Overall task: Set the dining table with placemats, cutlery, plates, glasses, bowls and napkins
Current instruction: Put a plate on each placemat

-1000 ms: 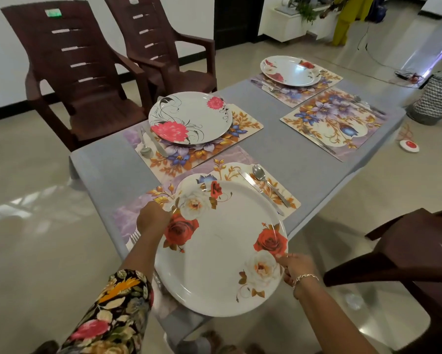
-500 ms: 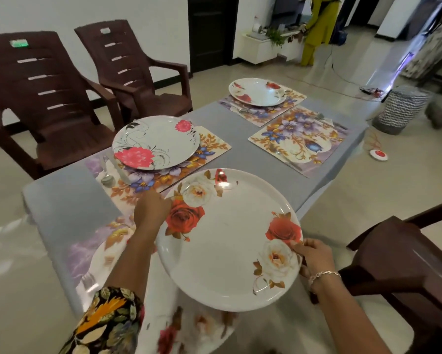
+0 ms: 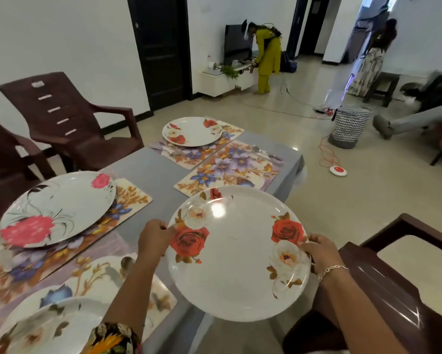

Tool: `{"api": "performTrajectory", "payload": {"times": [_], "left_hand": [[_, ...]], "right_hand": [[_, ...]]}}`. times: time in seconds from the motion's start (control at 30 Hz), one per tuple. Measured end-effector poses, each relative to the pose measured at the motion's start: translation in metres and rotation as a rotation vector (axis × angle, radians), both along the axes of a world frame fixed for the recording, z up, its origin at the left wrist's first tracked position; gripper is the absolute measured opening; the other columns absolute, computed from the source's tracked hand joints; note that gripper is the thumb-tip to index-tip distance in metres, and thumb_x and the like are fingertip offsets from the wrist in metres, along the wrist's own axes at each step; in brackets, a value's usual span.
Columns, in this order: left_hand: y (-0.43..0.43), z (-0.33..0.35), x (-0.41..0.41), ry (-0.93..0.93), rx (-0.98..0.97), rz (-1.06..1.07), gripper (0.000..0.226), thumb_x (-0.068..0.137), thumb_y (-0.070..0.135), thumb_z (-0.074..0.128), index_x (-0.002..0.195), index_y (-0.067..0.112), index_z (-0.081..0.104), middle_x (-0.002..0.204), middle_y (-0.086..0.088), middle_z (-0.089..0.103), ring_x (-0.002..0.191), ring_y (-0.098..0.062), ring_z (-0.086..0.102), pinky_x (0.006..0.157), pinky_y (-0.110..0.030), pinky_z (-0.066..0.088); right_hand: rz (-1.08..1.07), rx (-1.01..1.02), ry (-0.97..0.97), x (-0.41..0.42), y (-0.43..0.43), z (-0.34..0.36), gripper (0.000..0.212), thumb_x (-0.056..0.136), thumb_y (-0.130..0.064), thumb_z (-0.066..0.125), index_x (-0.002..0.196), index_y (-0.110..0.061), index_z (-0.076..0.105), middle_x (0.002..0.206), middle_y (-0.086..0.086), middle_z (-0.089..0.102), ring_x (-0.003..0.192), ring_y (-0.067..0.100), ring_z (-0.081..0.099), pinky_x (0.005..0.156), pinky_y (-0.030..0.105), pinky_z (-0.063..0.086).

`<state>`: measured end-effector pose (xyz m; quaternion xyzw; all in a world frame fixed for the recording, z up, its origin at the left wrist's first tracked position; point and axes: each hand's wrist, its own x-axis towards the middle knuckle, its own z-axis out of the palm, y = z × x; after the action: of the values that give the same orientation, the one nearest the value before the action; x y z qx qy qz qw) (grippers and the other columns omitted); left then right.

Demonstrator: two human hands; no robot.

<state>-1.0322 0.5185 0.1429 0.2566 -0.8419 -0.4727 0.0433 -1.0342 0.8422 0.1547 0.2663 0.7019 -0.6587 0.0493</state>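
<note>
I hold the rose plate [image 3: 237,254] in both hands: my left hand [image 3: 153,238] grips its left rim with the fingers curled over the edge, and my right hand [image 3: 322,251] pinches the right rim, thumb on top. The plate hangs in the air just short of the bare placemat [image 3: 230,167], its far rim covering that mat's near corner in my view. This looks like the only mat without a plate, so I judge the plate belongs there. Much of the plate seems to hang past the table [image 3: 148,169] edge on the near side of the mat, so a slipping grip on the glossy rim would send it to the floor, not onto cloth. The brown chair [image 3: 393,277], near the mat on my right, sits close under my right wrist, and a bump there could jolt the plate. Some cutlery [image 3: 263,152], too blurred to make out, lies along the mat's far edge; setting the plate too far over could land it on that and leave it rocking. The mat lies near the table's edge, so pushing the plate could drag it off.
</note>
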Motion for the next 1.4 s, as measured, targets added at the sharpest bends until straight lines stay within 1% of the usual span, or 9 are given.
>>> {"api": "performTrajectory", "payload": {"times": [0.13, 0.37, 0.57, 0.63, 0.73, 0.83, 0.97, 1.13, 1.4], "left_hand": [[0.016, -0.006, -0.055, -0.025, 0.034, 0.020, 0.036, 0.084, 0.019, 0.067, 0.058, 0.011, 0.043, 0.059, -0.009, 0.049, 0.056, -0.024, 0.047, 0.054, -0.027, 0.039], [0.026, -0.026, -0.165, -0.081, 0.099, 0.074, 0.030, 0.084, 0.012, 0.063, 0.060, 0.011, 0.044, 0.063, -0.011, 0.053, 0.060, -0.025, 0.051, 0.055, -0.029, 0.043], [0.036, -0.036, -0.243, -0.202, 0.073, 0.058, 0.024, 0.083, 0.007, 0.055, 0.061, 0.009, 0.046, 0.064, -0.009, 0.054, 0.070, -0.028, 0.055, 0.067, -0.040, 0.052], [0.044, -0.038, -0.257, -0.219, 0.093, 0.071, 0.024, 0.084, 0.006, 0.055, 0.061, 0.006, 0.047, 0.062, -0.011, 0.051, 0.071, -0.031, 0.055, 0.062, -0.031, 0.042], [0.051, -0.041, -0.276, -0.210, 0.137, 0.058, 0.017, 0.078, 0.018, 0.058, 0.087, 0.004, 0.061, 0.079, -0.014, 0.060, 0.086, -0.037, 0.062, 0.055, -0.026, 0.034], [0.054, -0.052, -0.289, -0.256, 0.114, 0.046, 0.033, 0.064, 0.028, 0.055, 0.093, 0.013, 0.058, 0.089, -0.008, 0.064, 0.092, -0.031, 0.064, 0.066, -0.031, 0.042], [0.063, -0.050, -0.303, -0.307, 0.038, 0.118, 0.030, 0.085, 0.009, 0.057, 0.113, -0.002, 0.055, 0.113, -0.021, 0.059, 0.105, -0.035, 0.058, 0.083, -0.036, 0.045], [0.067, -0.056, -0.315, -0.344, -0.035, 0.170, 0.027, 0.087, 0.009, 0.056, 0.111, -0.003, 0.056, 0.114, -0.024, 0.059, 0.104, -0.038, 0.057, 0.085, -0.039, 0.044], [0.076, -0.068, -0.321, -0.394, -0.090, 0.229, 0.022, 0.088, 0.005, 0.051, 0.106, -0.006, 0.057, 0.108, -0.025, 0.061, 0.098, -0.038, 0.059, 0.078, -0.038, 0.046]], "right_hand": [[0.014, 0.027, -0.033, -0.066, 0.017, -0.011, 0.018, 0.079, 0.014, 0.053, 0.088, -0.001, 0.059, 0.064, 0.012, 0.056, 0.043, 0.018, 0.054, 0.033, 0.015, 0.042], [0.108, 0.123, -0.114, -0.193, 0.028, -0.028, 0.018, 0.080, 0.013, 0.054, 0.076, -0.005, 0.056, 0.063, 0.014, 0.057, 0.055, 0.023, 0.051, 0.054, 0.028, 0.046], [0.164, 0.200, -0.166, -0.280, 0.039, -0.041, 0.013, 0.080, 0.009, 0.059, 0.077, -0.004, 0.057, 0.064, 0.014, 0.057, 0.058, 0.024, 0.051, 0.058, 0.031, 0.046], [0.183, 0.223, -0.189, -0.301, 0.042, -0.046, 0.011, 0.080, 0.007, 0.061, 0.076, -0.003, 0.058, 0.062, 0.013, 0.055, 0.057, 0.024, 0.049, 0.059, 0.031, 0.044], [0.236, 0.222, -0.217, -0.331, 0.048, -0.051, 0.013, 0.080, 0.007, 0.061, 0.074, -0.003, 0.058, 0.063, 0.013, 0.056, 0.056, 0.024, 0.050, 0.057, 0.029, 0.044], [0.284, 0.238, -0.248, -0.356, 0.053, -0.055, 0.015, 0.080, 0.012, 0.057, 0.073, -0.001, 0.059, 0.063, 0.014, 0.057, 0.057, 0.025, 0.051, 0.055, 0.028, 0.047], [0.356, 0.258, -0.266, -0.387, 0.056, -0.060, 0.021, 0.077, 0.019, 0.052, 0.071, 0.000, 0.058, 0.063, 0.013, 0.057, 0.056, 0.025, 0.051, 0.055, 0.027, 0.047], [0.431, 0.278, -0.265, -0.408, 0.057, -0.069, 0.014, 0.080, 0.013, 0.054, 0.081, 0.001, 0.060, 0.073, 0.017, 0.063, 0.064, 0.029, 0.058, 0.063, 0.036, 0.051], [0.480, 0.298, -0.258, -0.419, 0.062, -0.083, 0.013, 0.081, 0.013, 0.055, 0.081, 0.000, 0.057, 0.076, 0.017, 0.064, 0.066, 0.030, 0.060, 0.055, 0.033, 0.050]]}}
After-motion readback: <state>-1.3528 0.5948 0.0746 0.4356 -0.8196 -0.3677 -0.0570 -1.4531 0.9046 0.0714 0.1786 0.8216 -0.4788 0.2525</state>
